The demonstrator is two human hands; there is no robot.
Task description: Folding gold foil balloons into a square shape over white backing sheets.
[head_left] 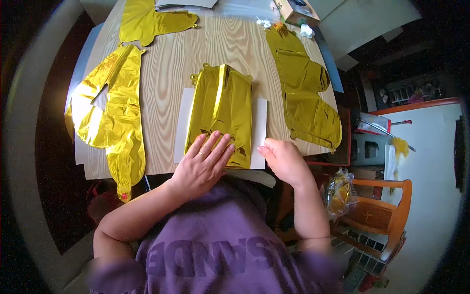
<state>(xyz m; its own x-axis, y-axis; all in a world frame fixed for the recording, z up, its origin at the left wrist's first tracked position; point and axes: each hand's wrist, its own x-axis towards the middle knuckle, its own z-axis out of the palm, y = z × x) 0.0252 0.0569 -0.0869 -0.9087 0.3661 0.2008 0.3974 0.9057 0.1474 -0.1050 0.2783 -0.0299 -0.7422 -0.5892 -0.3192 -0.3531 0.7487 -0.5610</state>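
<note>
In front of me a folded gold foil balloon (223, 105), with small tabs along its far edge, lies on a white sheet of card or paper (259, 125). The sheet sticks out on both sides of it. My left hand (203, 160) rests flat on the near part of the foil, fingers stretched out and a ring on one. At the sheet's near right corner, my right hand (285, 159) pinches the edge between thumb and curled fingers. Left of these lies a flat gold foil balloon (125, 105) with a cut-out; another (306, 93) lies to the right.
More gold foil (152, 22) and some papers (186, 4) lie at the table's far side. A box (296, 11) and crumpled white tissues (307, 31) sit far right. Beside the wooden table (166, 93), a chair (382, 210) stands right, near a clear bag with gold contents (341, 193).
</note>
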